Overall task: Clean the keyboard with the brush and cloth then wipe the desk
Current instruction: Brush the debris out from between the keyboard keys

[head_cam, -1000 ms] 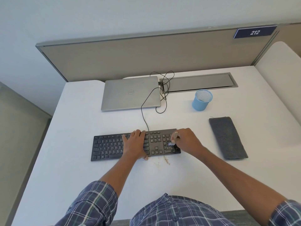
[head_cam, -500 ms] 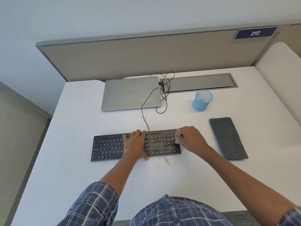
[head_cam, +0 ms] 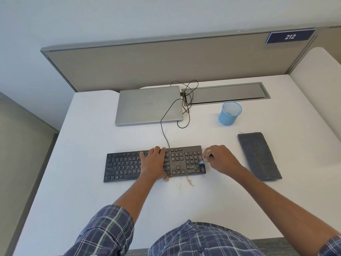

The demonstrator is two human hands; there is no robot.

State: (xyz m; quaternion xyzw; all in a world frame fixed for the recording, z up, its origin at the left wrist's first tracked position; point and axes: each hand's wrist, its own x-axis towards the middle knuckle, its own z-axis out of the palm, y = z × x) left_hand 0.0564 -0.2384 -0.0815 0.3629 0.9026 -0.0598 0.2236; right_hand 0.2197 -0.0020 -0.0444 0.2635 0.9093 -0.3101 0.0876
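Black flat plastic keyboard (head_cam: pixel 125 167) lies on the white desk (head_cam: pixel 92 126), the left hand (head_cam: pixel 153 163) flat on its middle, fingers straight. The right hand (head_cam: pixel 221 159) curls round a small pale-handled brush (head_cam: pixel 207 153) at its right edge; the bristles are blurred and mostly hidden.

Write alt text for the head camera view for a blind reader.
A person's right hand grips a small brush at the right end of a black keyboard, while the left hand rests flat on the keys. Brown crumbs lie on the white desk in front; a grey cloth, blue cup and closed laptop sit nearby.
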